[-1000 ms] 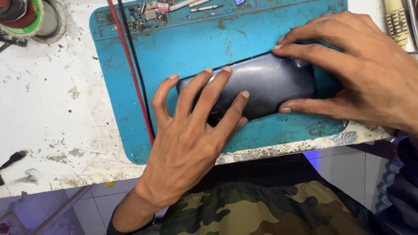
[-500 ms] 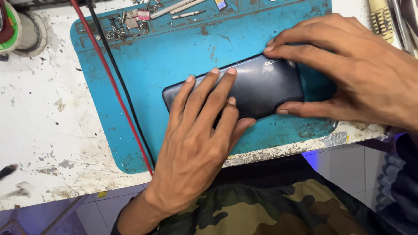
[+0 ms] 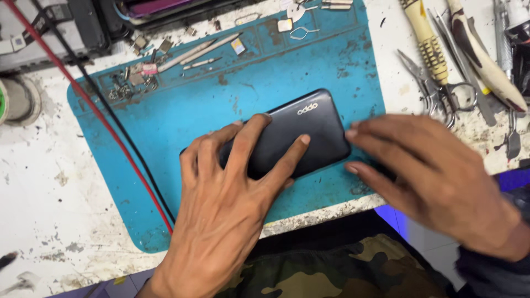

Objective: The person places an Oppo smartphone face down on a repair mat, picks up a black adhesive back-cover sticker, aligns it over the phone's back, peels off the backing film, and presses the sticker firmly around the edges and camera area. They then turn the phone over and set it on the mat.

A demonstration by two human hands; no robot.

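Dark and glossy, the phone is laid back-up near the middle of the blue work mat, tilted across it. It is pressed flat by the left hand, whose fingers are spread wide over its near-left half. The right hand, blurred, is held flat just beside the phone's right end, with the fingertips at its edge and nothing grasped. A slip is judged possible: uneven pressure on the slick back could skid the phone toward the mat's near edge. Small screws and parts are scattered at the far-left of the mat. The white bench is stained and gritty; tweezers and tools are crowded at the right, and red and black leads are trailed across the left.
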